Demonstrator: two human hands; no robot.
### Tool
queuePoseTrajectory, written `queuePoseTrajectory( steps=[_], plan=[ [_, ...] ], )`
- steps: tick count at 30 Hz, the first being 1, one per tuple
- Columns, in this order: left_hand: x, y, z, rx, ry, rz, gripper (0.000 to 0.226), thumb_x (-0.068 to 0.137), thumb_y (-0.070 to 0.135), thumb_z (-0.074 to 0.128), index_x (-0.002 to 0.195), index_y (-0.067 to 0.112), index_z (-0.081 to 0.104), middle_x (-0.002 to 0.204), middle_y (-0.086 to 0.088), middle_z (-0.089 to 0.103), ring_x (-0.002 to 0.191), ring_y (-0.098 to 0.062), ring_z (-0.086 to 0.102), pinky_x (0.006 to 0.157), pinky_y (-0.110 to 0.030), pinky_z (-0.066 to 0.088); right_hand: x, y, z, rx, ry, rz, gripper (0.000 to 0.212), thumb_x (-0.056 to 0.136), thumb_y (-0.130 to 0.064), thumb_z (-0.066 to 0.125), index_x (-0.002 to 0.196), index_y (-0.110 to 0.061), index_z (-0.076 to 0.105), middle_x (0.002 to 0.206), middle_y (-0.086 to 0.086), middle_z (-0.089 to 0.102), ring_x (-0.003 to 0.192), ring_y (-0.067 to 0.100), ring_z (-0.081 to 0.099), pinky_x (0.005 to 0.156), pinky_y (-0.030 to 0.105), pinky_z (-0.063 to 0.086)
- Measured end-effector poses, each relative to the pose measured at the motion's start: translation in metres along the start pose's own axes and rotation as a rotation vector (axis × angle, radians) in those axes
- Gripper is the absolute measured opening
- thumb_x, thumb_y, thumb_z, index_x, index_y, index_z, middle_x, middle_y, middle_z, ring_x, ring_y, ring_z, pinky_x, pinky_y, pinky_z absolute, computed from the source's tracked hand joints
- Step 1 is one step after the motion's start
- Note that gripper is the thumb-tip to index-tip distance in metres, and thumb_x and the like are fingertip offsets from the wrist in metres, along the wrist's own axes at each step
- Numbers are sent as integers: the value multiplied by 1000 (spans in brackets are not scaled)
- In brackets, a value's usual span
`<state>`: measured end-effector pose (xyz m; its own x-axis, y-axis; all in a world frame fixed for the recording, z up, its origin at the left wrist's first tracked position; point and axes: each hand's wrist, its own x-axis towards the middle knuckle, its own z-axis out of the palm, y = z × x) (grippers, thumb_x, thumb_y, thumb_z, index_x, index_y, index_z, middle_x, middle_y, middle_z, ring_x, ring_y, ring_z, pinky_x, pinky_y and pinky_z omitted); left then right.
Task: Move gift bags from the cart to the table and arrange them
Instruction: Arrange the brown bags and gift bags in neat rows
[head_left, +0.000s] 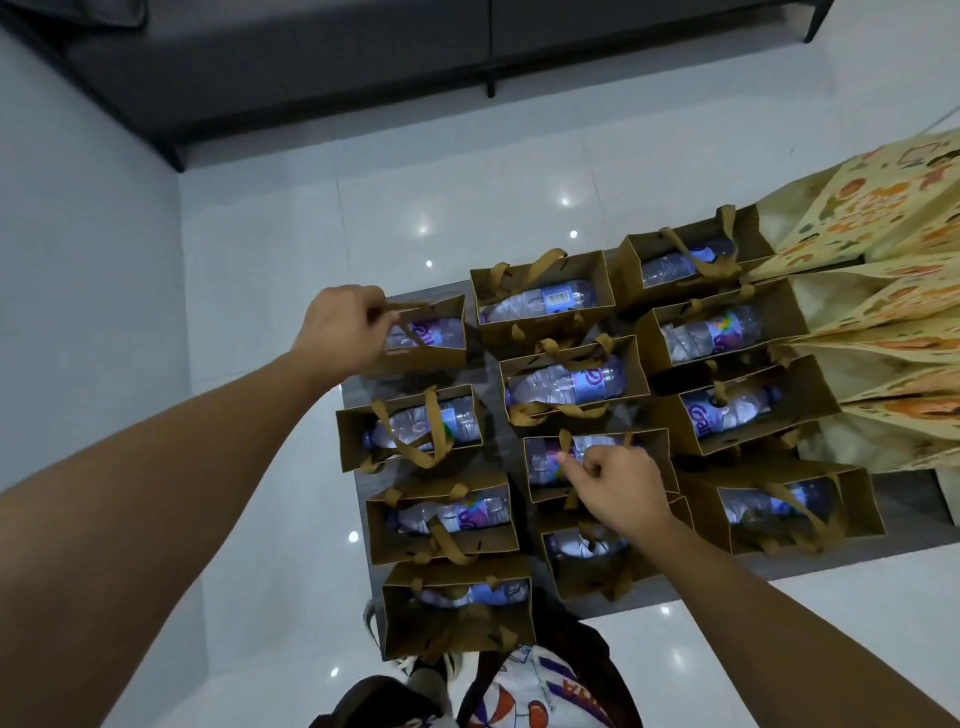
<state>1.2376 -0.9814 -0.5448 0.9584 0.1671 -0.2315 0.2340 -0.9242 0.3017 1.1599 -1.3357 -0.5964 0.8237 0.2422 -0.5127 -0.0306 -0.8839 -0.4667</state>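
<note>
Left hand (340, 332) fingers curled round ribbon handle of brown gift bag (434, 340) at tabletop (906, 506) ten o'clock edge, right hand (621, 491) pinching center bag's handle (566, 447), rows tight.

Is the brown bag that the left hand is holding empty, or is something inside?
Not empty. The brown bag held by the left hand is open on top, and a water bottle lies inside it.

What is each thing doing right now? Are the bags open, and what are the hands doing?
Left hand: grips the handle of the far-left bag.
Right hand: pinches a handle of the middle bag.
Brown gift bags: upright, tops open, in rows on the table.
Water bottles: lying inside the bags.
Patterned cream bags: lying overlapped at the right.
</note>
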Motion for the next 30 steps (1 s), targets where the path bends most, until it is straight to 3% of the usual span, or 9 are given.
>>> queuePoseTrajectory(
  steps=[5,8,13,17,21,24,28,30],
  plan=[
    [0,-6,3,-39,3,-116,20,101,22,54,103,8,69,94,-13,69,83,-24,55,71,-33,40,-2,-4,3,12,28,15,52,98,-47,60,53,-24,45,47,-5,44,48,7,47,53,23,29],
    [2,-4,-1,-67,-1,-98,21,101,20,53,103,7,69,94,-14,70,86,-30,60,72,-35,44,-3,-5,6,31,27,17,49,97,-47,60,55,-25,46,48,-5,47,49,7,48,56,23,31],
    [4,2,-1,-100,27,-115,20,102,20,54,108,8,69,94,-13,70,81,-23,56,71,-31,40,-6,-7,6,45,18,25,45,97,-46,61,58,-26,50,51,-5,50,53,7,51,56,19,30],
    [-2,-4,-3,-100,8,-162,20,101,19,54,112,9,68,101,-14,71,88,-27,59,74,-32,43,-7,-8,8,33,22,6,37,97,-48,60,68,-25,63,56,-7,56,58,6,55,61,23,35],
    [-16,-3,-10,-98,-58,-189,31,98,23,60,128,12,61,119,-13,65,106,-31,59,84,-34,44,-6,-17,6,8,57,-53,24,96,-43,61,104,-23,73,86,-11,67,89,7,58,82,32,47],
    [-37,-4,-13,-109,-44,-176,41,97,24,62,136,13,56,123,-15,61,110,-32,58,83,-30,40,-6,-30,5,-98,124,-67,40,93,-42,64,127,-22,65,117,-3,68,118,22,49,99,39,44],
    [-84,-10,-12,-158,-57,-174,42,95,25,61,136,19,56,125,-10,62,113,-28,58,85,-30,42,-14,-51,10,-166,161,-124,49,91,-40,65,135,-21,60,133,-2,62,126,26,44,104,41,40],
    [-112,-12,-12,-162,-81,-177,46,95,26,61,139,19,53,134,-11,59,123,-32,54,96,-37,42,-20,-60,15,-199,156,-170,51,91,-42,65,138,-21,59,135,-2,62,127,26,44,106,39,38]
  ],
)
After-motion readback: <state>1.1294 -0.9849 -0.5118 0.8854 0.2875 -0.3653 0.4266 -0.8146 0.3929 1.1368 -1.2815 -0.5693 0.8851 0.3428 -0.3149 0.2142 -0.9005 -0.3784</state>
